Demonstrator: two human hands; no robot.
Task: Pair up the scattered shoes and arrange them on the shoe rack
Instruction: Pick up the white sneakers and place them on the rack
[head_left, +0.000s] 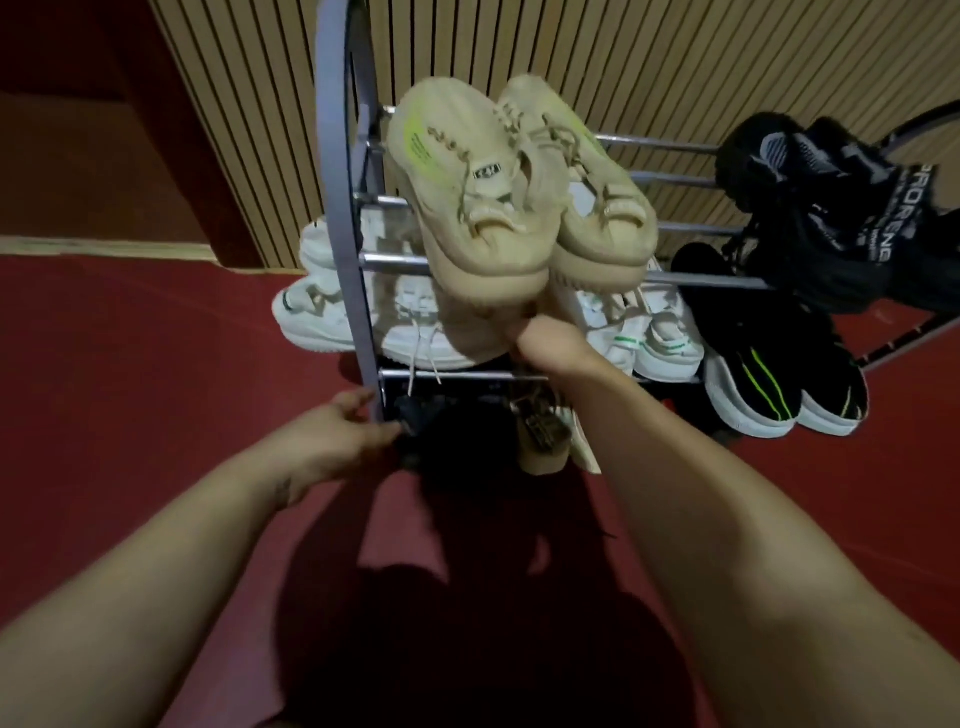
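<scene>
Right hand (550, 343), head view: yours, clamped on the heels of the beige pair (498, 208), both shoes held together above the top rails of the shoe rack (349, 234), likely to land as a set. Left hand (343, 431): fingers loose, by a dark shoe (441, 431) low down.

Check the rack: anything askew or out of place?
Yes. One white sneaker pokes out past the rack's left side frame, and a loose lace dangles over the front rail.
</scene>
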